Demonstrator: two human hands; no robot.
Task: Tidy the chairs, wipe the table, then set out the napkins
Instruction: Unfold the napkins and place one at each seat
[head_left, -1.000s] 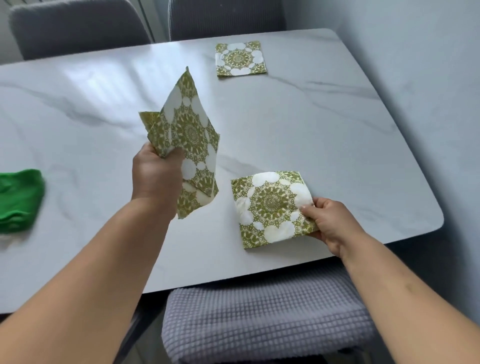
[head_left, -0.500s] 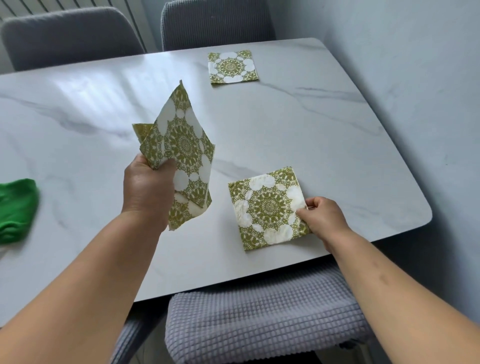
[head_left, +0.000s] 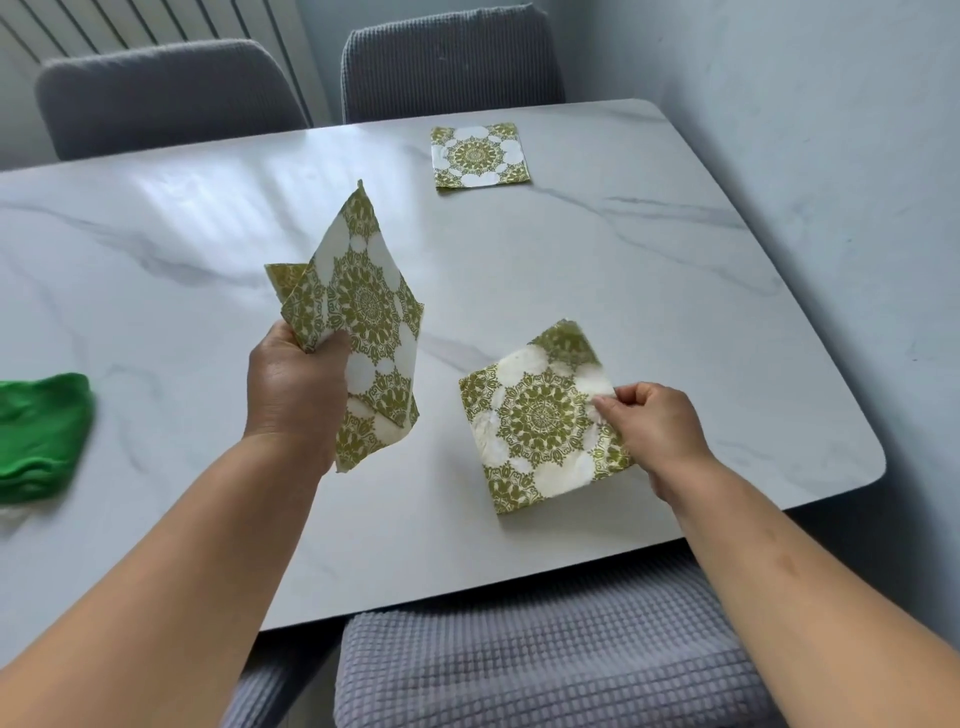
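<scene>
Left hand (head_left: 296, 395) clenched on bunch of green-and-white patterned paper napkins (head_left: 363, 322), held up above white marble-look worktop (head_left: 649, 291). Right hand (head_left: 657, 434) pinches right edge of square patterned napkin (head_left: 540, 421) near front edge — far corner lifted. Third matching napkin (head_left: 479, 155) lies flat at far side. Green folded cloth (head_left: 41, 436) at left. Grey fabric chairs (head_left: 530, 670) around worktop.

Pale grey wall (head_left: 831, 156) at right, white ribbed radiator (head_left: 130, 23) behind, daylight glare.
</scene>
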